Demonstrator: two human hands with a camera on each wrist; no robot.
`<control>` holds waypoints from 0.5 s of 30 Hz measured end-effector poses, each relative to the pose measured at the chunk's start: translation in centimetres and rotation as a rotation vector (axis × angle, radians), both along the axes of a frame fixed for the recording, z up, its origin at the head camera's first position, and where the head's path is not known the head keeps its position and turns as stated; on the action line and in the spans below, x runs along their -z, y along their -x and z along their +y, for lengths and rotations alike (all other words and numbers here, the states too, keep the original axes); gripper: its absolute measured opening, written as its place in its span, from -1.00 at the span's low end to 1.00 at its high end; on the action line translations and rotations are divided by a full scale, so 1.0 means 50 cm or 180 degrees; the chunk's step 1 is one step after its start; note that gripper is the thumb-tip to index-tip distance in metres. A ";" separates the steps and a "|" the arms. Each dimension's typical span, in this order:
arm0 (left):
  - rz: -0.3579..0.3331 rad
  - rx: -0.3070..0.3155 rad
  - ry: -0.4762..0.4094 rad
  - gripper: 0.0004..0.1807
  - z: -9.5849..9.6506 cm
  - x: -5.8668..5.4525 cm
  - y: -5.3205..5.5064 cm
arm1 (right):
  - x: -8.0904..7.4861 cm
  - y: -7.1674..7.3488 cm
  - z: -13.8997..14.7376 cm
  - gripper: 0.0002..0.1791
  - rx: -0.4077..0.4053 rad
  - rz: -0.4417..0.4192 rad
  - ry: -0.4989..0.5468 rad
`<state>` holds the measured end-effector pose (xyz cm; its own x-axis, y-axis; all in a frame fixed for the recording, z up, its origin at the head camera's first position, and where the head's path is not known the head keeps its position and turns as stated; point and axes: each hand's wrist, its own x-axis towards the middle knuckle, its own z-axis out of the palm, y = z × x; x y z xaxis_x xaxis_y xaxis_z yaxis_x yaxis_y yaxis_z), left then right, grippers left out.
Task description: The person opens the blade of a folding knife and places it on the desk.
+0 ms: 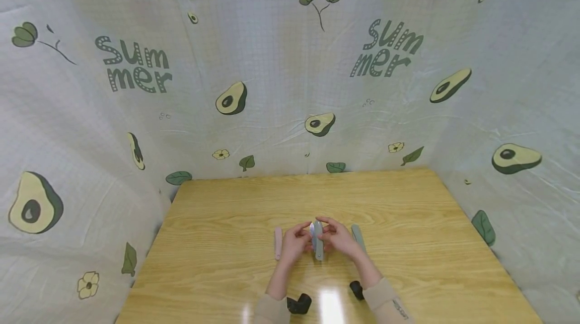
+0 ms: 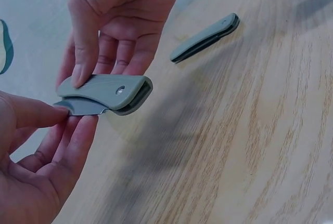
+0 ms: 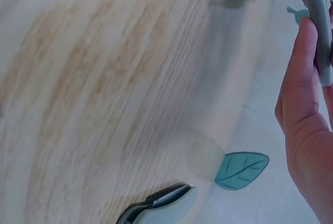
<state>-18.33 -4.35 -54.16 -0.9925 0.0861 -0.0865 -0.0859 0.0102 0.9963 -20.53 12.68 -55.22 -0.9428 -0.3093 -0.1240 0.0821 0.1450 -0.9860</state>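
Observation:
Held between both hands above the table is a folding knife (image 1: 319,244) with a grey-green handle (image 2: 101,88), its blade (image 2: 86,107) partly swung out of the slot. My left hand (image 1: 294,243) pinches the blade between thumb and fingers. My right hand (image 1: 341,237) grips the handle, thumb lying on its side, as the left wrist view shows. A second grey-green folding knife (image 2: 205,39) lies closed on the table, right of the right hand. To the left of my left hand lies a slim pink folding knife (image 1: 278,244); its blade does not show.
The wooden table (image 1: 217,218) carries these things. A pale cloth (image 1: 272,57) printed with avocados and leaves hangs around its back and sides. Black devices (image 1: 299,304) sit near both wrists.

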 end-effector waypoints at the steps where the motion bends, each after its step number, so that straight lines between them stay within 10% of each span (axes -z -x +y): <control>1: -0.0007 0.0011 -0.0017 -0.58 -0.001 -0.006 -0.002 | 0.000 0.001 0.001 -0.40 0.0002 -0.0012 0.0015; 9: -0.0044 0.0025 -0.0048 -0.58 -0.002 0.044 0.022 | -0.011 0.002 0.006 -0.38 -0.0057 -0.0055 0.0128; 15: -0.0064 0.0032 -0.0141 -0.58 -0.003 0.029 0.017 | -0.018 0.001 0.007 -0.39 -0.0100 -0.0057 0.0122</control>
